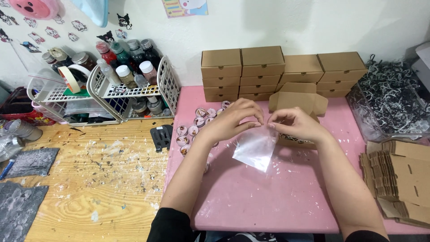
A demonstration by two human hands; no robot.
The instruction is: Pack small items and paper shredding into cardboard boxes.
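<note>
Both my hands hold a small clear plastic bag (pixel 255 150) by its top edge above the pink mat (pixel 268 197). My left hand (pixel 233 118) pinches the bag's left corner, my right hand (pixel 295 123) pinches the right corner, and the bag hangs down between them. Several small round badges (pixel 190 132) lie on the mat just left of my left hand. An open brown cardboard box (pixel 298 98) sits right behind my right hand, partly hidden by it.
Stacks of shut brown boxes (pixel 264 71) line the wall. A clear bin of shredded paper (pixel 389 103) stands at the right, flat cardboard blanks (pixel 398 175) in front of it. White wire racks with bottles (pixel 130 80) and tape stand at left on the wooden table (pixel 98 179).
</note>
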